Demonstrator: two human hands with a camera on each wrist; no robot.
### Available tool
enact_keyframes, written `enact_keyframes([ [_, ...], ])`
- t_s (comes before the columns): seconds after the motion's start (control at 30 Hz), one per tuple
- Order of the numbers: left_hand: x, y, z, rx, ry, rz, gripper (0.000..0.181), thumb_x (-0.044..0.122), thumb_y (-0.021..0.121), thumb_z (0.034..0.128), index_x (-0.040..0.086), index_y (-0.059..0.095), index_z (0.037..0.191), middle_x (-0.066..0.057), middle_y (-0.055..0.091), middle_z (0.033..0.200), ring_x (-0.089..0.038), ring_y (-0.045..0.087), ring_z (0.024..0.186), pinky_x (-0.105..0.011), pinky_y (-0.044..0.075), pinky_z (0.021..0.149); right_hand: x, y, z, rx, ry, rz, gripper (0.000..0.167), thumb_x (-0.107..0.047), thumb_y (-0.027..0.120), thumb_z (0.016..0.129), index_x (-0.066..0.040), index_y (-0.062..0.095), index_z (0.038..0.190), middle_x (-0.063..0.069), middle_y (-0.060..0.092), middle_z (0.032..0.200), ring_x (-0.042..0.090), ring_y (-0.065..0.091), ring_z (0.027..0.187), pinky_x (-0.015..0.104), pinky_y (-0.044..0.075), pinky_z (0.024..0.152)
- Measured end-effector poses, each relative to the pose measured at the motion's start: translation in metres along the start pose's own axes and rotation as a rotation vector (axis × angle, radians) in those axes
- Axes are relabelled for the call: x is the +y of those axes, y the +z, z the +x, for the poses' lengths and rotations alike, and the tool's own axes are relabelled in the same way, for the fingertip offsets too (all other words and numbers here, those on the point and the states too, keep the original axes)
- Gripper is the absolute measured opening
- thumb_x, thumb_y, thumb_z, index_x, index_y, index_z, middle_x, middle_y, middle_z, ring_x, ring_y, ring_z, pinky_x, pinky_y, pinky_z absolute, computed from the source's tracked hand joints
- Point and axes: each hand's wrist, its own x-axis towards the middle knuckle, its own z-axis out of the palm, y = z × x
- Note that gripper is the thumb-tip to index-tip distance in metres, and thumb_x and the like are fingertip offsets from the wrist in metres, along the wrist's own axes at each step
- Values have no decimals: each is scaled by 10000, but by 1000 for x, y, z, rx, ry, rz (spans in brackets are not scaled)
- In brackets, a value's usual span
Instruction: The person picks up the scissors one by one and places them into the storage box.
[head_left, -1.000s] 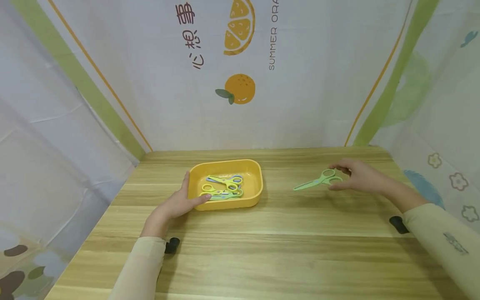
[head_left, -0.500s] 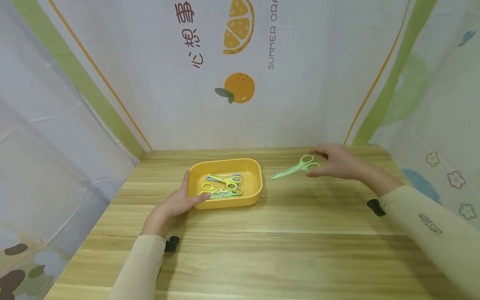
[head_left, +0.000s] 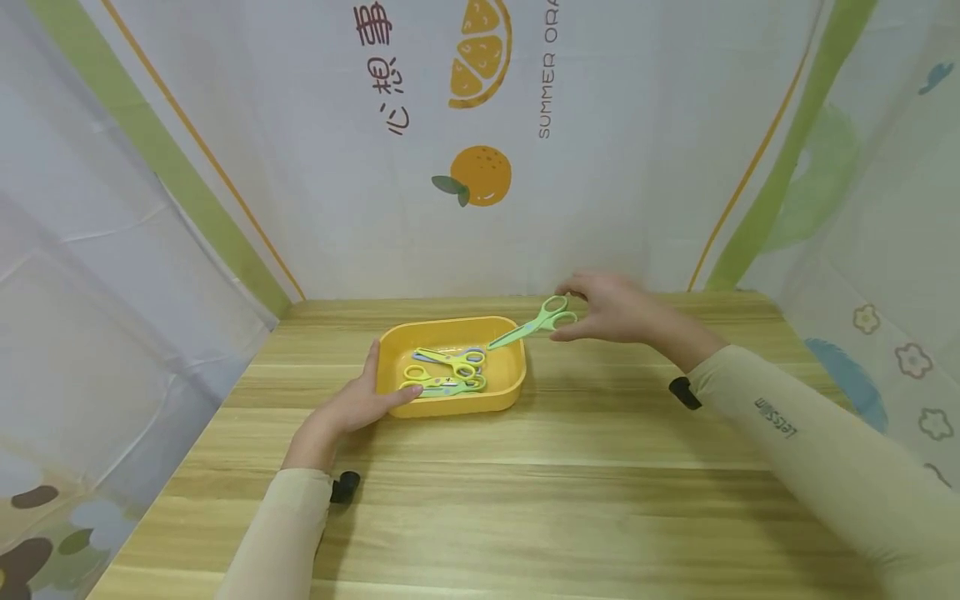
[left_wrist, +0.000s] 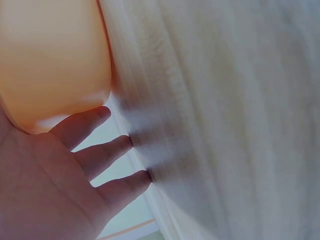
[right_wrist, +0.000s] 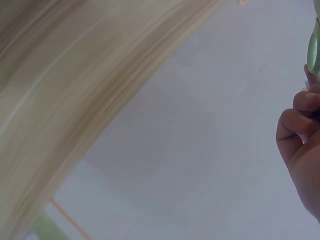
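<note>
A yellow box sits on the table, with my left hand at its left end. The thumb lies over the front rim while fingers rest along the outer left wall; in the left wrist view the fingers are straight and spread, their tips near the tabletop. My right hand pinches light green scissors by the handle loops, blades slanting down left over the box's right rim. Inside the box lie yellow scissors, more yellow scissors, green scissors and something blue beneath, partly covered.
The wooden table extends in front of the box and to both sides. A white printed curtain hangs at its back edge, with more cloth at left and right. Black pieces sit at both wrists.
My right hand has moved left with the green scissors, from the table's right side to the box's right rim. The left hand and the box have stayed in place.
</note>
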Motion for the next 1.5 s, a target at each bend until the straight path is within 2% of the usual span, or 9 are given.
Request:
enact_keyframes([
  [0.17,1,-1,0,3,6,7,1340,791,633,910,198,-311,1654,-365,114,1733,-573,263,1575,-697,233,1282,-16,8,15,27,18,-19,582,-472,894,819,-101,734,1237,64,717,1129,270,669,1009,460,568,868],
  [0.43,-1,-2,1,-1,-4,-3,1341,804,627,905,214,-319,1650,-355,86,1742,-574,239,1583,-697,216,1288,-34,25,33,-33,51,-114,696,-526,826,833,-53,703,1328,109,705,1309,305,678,1173,506,584,941],
  [0.53,-1,-1,1,-3,-4,-1,1343,809,625,902,210,-311,1654,-359,98,1739,-578,251,1577,-700,223,1284,-38,32,35,-50,51,-186,683,-504,797,823,-52,704,1326,84,706,1256,266,682,1086,492,584,870],
  [0.67,0,0,0,-2,-1,0,1339,802,627,906,207,-310,1654,-363,109,1735,-580,264,1572,-700,231,1281,-41,39,37,-70,38,-289,632,-474,792,816,-44,714,1273,39,672,1086,207,628,901,383,531,700],
  [0.8,0,0,0,-3,3,-5,1337,802,625,908,205,-311,1654,-358,95,1740,-578,243,1580,-706,220,1282,-40,46,38,-86,21,-351,574,-466,813,829,-42,726,1206,21,626,1017,180,588,833,311,487,608],
  [1.0,0,-1,1,-7,1,-20,1330,797,624,912,220,-322,1649,-342,64,1750,-571,205,1594,-701,192,1292,-42,55,40,-85,24,-368,605,-500,842,829,-49,736,1219,34,658,1061,193,634,870,366,557,653],
  [1.17,2,-1,1,-2,7,-11,1324,785,625,920,212,-319,1650,-339,54,1752,-567,199,1596,-696,193,1295,-49,66,44,-99,42,-349,695,-564,819,849,-69,705,1323,51,710,1201,244,700,1041,445,613,755],
  [1.33,1,-1,-1,2,2,0,1326,787,625,919,201,-309,1655,-339,60,1752,-568,213,1591,-693,207,1292,-59,75,47,-123,1,-345,703,-595,794,865,-57,700,1307,52,694,1187,221,687,1002,379,591,674],
  [1.5,1,0,-1,4,1,10,1327,797,617,917,201,-312,1653,-347,71,1747,-576,228,1584,-698,220,1286,-63,78,48,-101,12,-347,718,-599,814,857,-61,704,1319,41,689,1167,186,667,946,344,556,630],
])
